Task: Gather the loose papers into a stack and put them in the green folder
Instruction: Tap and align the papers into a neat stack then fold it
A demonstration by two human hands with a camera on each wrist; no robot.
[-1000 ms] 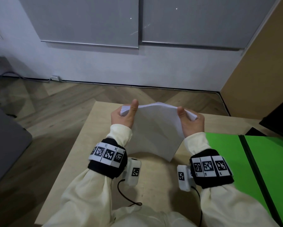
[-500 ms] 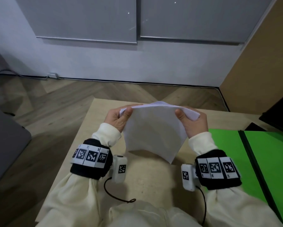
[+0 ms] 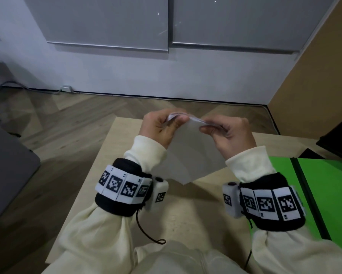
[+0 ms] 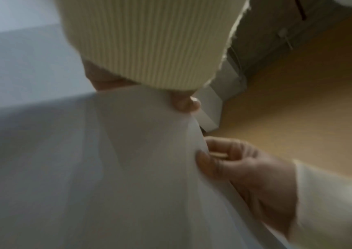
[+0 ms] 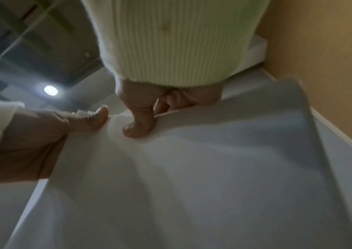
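Note:
A stack of white papers (image 3: 188,153) hangs upright above the wooden table (image 3: 186,210), one corner pointing down. My left hand (image 3: 162,125) pinches the stack's top edge on the left, and my right hand (image 3: 223,131) pinches that edge close beside it. The left wrist view shows the paper stack (image 4: 128,168) with my left thumb (image 4: 184,103) on it and my right hand (image 4: 245,168) at its edge. Seen from the right wrist, my right thumb (image 5: 139,124) presses the sheets (image 5: 192,176) next to my left hand (image 5: 43,134). The green folder (image 3: 324,190) lies open on the table to the right.
A dark object (image 3: 336,139) sits at the table's far right behind the folder. The table's left edge drops to wood flooring, where a grey piece of furniture (image 3: 8,171) stands. A tan partition (image 3: 320,72) rises on the right.
Both hands have slid inward along the top edge and now pinch it close together. The stack has turned more edge-on to the head camera and sags below the hands.

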